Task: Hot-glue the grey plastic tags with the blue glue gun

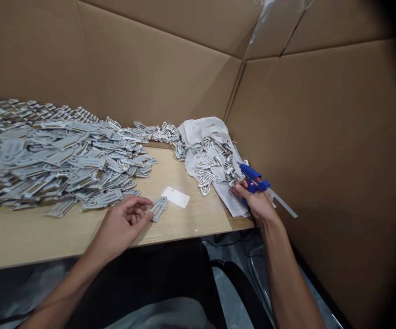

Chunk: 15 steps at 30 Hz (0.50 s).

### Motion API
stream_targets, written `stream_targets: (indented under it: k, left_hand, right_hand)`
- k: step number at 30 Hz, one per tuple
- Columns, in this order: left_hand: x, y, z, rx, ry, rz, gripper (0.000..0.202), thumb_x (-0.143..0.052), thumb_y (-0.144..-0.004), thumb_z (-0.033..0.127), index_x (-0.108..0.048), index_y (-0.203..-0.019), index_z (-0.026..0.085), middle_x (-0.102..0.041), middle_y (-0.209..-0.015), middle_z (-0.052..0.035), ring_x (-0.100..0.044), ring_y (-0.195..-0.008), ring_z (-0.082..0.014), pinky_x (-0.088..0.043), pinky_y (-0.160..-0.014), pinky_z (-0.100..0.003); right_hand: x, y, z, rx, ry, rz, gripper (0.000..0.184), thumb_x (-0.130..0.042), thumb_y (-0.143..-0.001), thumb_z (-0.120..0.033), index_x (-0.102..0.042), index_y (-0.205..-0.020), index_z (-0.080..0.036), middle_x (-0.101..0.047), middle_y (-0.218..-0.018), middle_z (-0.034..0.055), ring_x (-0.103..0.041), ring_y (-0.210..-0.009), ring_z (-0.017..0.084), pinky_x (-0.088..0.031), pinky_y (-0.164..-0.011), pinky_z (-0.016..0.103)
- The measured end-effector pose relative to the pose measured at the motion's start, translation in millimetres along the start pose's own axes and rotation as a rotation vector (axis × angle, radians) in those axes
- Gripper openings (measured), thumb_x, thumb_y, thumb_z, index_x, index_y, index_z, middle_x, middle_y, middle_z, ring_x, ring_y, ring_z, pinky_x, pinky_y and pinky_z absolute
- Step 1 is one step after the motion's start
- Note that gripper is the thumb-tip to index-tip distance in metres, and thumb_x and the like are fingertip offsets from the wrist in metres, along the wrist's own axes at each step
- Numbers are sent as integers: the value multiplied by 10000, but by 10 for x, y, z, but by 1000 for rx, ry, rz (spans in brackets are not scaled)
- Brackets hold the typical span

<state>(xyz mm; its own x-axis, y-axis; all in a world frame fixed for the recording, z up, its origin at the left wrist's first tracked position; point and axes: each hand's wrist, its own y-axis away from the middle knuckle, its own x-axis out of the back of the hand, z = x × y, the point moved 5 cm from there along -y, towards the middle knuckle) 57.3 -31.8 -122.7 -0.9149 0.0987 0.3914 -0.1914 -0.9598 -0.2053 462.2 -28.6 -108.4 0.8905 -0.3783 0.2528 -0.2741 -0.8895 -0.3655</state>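
Note:
My left hand (pixel 124 221) pinches a small grey, boat-shaped cutout (pixel 159 209) by its edge, just above the front of the table. Beside it lies a white card (pixel 176 197). At the right, my right hand (pixel 260 204) is wrapped round a blue hot glue gun (pixel 250 172), whose nozzle points up and left. A pale glue stick (pixel 283 204) sticks out of its back end. Close to the right fingertips are brown-and-white patterned cutouts (pixel 205 177); I cannot tell whether the fingers touch one.
A big heap of grey cutouts (pixel 77 157) covers the table's left side. Crumpled white wrapping (pixel 203 125) and a printed sheet (pixel 231 199) lie at the right. Tall cardboard walls (pixel 163 64) close off the back and right of the wooden table (pixel 198 224).

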Motion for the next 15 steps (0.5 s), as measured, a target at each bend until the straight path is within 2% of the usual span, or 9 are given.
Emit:
stream_targets:
  k: [2, 5, 8, 9, 11, 15]
  left_hand:
    - [1, -3, 5, -32, -20, 7, 352, -728, -848, 445, -712, -1052, 159, -654, -984, -68, -633, -784, -146, -513, -658, -227]
    - [-3, -5, 10, -31, -19, 32, 335, -724, -849, 444, -717, -1029, 162, -648, -973, -66, -636, -771, -147, -512, -634, -224]
    - [-13, 41, 85, -13, 20, 76, 327, -725, -860, 458, -710, -1006, 166, -667, -953, -64, -653, -798, -157, -514, -639, -217]
    - [-23, 78, 143, -10, 38, 82, 321, -721, -868, 460, -711, -1004, 169, -677, -956, -64, -663, -820, -163, -521, -655, -218]
    - [-58, 185, 313, -14, 75, 64, 305, -713, -887, 450, -719, -1024, 177, -698, -983, -69, -680, -872, -175, -544, -710, -229]
    - [-171, 458, 768, -41, 171, -62, 327, -717, -908, 421, -725, -1160, 214, -735, -1080, -70, -700, -906, -163, -570, -824, -249]
  right_hand:
    - [-11, 10, -83, -27, -81, -16, 578, -840, -726, -614, -397, -793, -249, -588, -796, -3, -656, -831, 210, -604, -874, 452]
    - [-34, 25, -234, -46, -161, -26, 587, -884, -698, -557, -392, -777, -246, -591, -814, 0, -667, -860, 219, -591, -888, 449]
    - [-105, 99, -471, -28, -203, -20, 525, -874, -751, -487, -410, -780, -244, -584, -853, -4, -678, -927, 218, -555, -959, 426]
    - [-155, 149, -577, -18, -218, -31, 493, -853, -789, -468, -412, -792, -246, -586, -872, -3, -685, -949, 219, -547, -975, 419]
    - [-333, 295, -811, -26, -267, -143, 443, -819, -848, -416, -414, -803, -243, -584, -895, -5, -688, -959, 213, -539, -968, 397]
    - [-756, 689, -1305, -2, -176, -363, 347, -759, -920, -366, -450, -826, -237, -634, -947, 4, -630, -877, 164, -522, -838, 302]
